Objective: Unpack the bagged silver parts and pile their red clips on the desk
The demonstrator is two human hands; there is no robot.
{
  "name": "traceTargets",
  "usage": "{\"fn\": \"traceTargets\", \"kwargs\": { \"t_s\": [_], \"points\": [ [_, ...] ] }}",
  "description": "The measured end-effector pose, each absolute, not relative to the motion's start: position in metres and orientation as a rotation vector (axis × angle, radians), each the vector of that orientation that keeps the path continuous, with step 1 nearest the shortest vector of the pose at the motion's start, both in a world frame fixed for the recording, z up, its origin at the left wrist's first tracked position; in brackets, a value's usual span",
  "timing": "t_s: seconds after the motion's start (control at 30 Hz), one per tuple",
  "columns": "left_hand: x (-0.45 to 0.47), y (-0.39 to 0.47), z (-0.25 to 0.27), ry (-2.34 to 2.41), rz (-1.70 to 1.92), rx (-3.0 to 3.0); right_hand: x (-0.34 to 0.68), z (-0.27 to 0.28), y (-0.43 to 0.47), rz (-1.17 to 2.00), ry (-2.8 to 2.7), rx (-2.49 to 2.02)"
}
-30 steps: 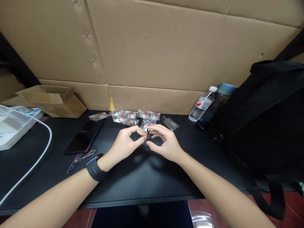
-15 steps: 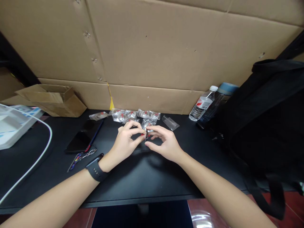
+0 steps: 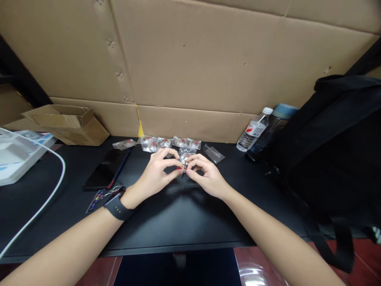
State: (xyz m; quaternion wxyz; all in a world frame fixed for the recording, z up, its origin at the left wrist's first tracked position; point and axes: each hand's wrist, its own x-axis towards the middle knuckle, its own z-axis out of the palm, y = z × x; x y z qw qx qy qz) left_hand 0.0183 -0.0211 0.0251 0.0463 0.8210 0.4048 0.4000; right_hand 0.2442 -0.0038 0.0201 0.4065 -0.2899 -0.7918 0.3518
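Cardboard (image 3: 214, 67) backs the black counter (image 3: 178, 230). At frame centre, the left hand (image 3: 156, 172) pinches a thin piece (image 3: 182, 174); the right hand (image 3: 210, 178) has fingertips against it, grip unclear. Such close handling seems to want steady fingertips. Packets (image 3: 151, 144) crowd just beyond; room opens toward the front edge, lower centre.

Both hands (image 3: 154, 173) (image 3: 210, 179) pinch one thin object (image 3: 183, 171) — edge-on.

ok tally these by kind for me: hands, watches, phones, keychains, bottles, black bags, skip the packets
Hands: 2, left hand and right hand
Watch: 1
Phone: 1
Keychain: 1
Bottles: 2, clear bottle and blue-lidded bottle
Black bag: 1
Total: 8
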Motion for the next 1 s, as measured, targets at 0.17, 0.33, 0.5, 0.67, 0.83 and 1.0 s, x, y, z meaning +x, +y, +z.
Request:
{"fn": "traceTargets", "kwargs": {
  "t_s": [0.17,0.33,0.5,0.67,0.83,1.0],
  "points": [
    [-0.018,-0.002,0.034,1.248,0.886,2.633,0.250,0.023,0.000,0.618,-2.211,-0.885],
    [-0.049,0.008,0.027,0.950,0.426,2.591,0.256,0.022,0.005,0.518,-2.317,-0.931],
    [-0.047,0.009,0.021,0.886,0.387,2.469,0.266,0.025,0.015,0.467,-2.393,-0.963],
    [-0.037,0.007,0.018,0.907,0.445,2.514,0.292,0.027,0.042,0.225,-2.125,-1.334],
    [-0.024,0.002,0.017,1.028,0.520,2.596,0.313,0.019,0.062,0.142,-1.948,-1.730],
    [-0.017,0.002,0.021,1.166,0.641,2.632,0.319,0.027,0.058,0.070,-1.941,-1.705]
  ]
}}
